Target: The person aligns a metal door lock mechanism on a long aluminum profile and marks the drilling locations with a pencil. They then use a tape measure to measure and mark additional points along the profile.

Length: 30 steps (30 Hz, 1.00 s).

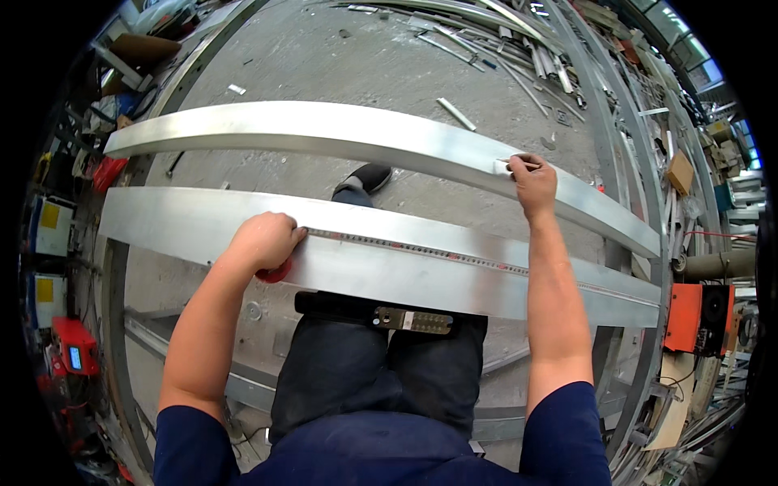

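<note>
Two silvery metal beams lie crosswise before me, a near beam (pixel 194 212) and a far beam (pixel 324 121). My left hand (pixel 271 240) is closed at the near beam, gripping a tape measure with a red case (pixel 275 272), mostly hidden under the palm. Its blade (pixel 429 253) runs out flat along the near beam to the right end, passing below my right forearm. Over the far beam, my right hand (pixel 533 181) pinches a thin, pale pencil-like stick (pixel 514 163). The stick's tip is close to a small white patch on the beam's top.
A grey metal frame (pixel 648 381) supports the beams at both ends. Offcuts and metal strips (pixel 527 49) lie on the floor at the far right. An orange-and-black machine (pixel 698 319) stands right; a red device with a screen (pixel 74 346) is at left. My shoe (pixel 370 176) shows between the beams.
</note>
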{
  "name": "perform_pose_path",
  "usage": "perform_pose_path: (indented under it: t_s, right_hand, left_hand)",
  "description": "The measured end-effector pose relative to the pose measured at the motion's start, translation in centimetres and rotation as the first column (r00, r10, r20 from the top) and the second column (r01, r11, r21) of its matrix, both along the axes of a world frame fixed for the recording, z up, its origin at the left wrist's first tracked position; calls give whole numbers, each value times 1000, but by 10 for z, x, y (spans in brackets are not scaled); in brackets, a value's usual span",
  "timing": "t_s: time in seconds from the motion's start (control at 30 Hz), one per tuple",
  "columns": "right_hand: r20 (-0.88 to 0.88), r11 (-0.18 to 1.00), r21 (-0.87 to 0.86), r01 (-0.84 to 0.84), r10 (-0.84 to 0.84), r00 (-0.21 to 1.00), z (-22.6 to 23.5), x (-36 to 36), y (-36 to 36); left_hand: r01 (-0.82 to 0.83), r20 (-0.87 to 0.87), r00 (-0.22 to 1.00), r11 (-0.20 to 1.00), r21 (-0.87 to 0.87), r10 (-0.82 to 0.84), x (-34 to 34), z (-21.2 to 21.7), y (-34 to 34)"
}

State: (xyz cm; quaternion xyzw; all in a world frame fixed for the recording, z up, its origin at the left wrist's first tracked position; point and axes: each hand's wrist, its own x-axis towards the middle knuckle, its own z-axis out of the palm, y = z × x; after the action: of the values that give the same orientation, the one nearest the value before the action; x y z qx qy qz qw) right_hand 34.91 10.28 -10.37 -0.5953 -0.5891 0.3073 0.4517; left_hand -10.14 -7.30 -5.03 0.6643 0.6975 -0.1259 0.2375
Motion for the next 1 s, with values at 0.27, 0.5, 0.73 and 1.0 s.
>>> perform_pose_path:
  t_s: [0.27,0.5,0.73,1.0]
  right_hand:
    - [205,999,-42,-23,31,978,5,6,4]
    - [162,1000,11,22,-24,986,4,2,-2]
    - [102,998,62,-9,3,995,-3,8,-1]
    - [36,995,3,98,-98,995,5,-6,-1]
  left_hand:
    - [4,-16,1000,1000,-6,-4,0,-2,0]
    - [-55,17,998,998,-36,55,2,3,-1]
    - [-30,0,1000,999,-10,30,1,-3,0]
    - [-16,15,1000,1000,5,16,1,-1,-1]
